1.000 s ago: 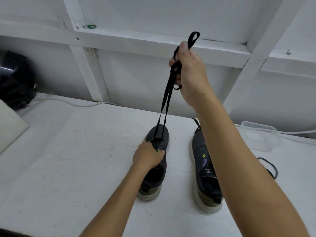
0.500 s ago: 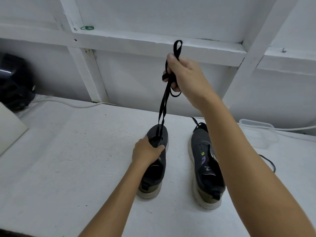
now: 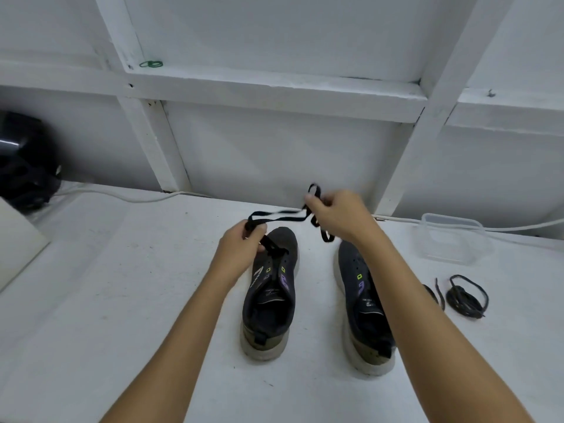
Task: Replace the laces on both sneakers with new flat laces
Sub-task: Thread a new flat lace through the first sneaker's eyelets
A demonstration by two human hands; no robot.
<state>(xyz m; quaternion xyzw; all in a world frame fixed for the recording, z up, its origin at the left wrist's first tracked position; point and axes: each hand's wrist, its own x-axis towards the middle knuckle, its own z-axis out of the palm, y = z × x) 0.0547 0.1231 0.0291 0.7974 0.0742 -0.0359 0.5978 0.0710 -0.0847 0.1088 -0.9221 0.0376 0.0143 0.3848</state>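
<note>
Take the left shoe as the landmark: a dark sneaker with a pale sole, standing upright on the white table, toe pointing to the back wall. Far to its left, at the table's back edge, sits a black rounded object (too dark to tell what it is), with a white cable running from there along the wall toward the shoe. High above and left of the shoe, a green rubber band lies on a white ledge.

The left hand is just left of the shoe's toe, fingers closed around the black flat lace where it rises out of the front eyelets. From that hand the doubled lace runs nearly level to the right, over the toe, to the right hand, which pinches it shut with a small loop sticking up above the fingers and a short end hanging below.

Right of the landmark stands the right shoe, parallel to it and apart, partly covered by the right forearm; whether it carries any lace cannot be told. Farther right, near the wall, is a clear plastic container, and in front of that a coiled black cord-like lace lies on the table.
</note>
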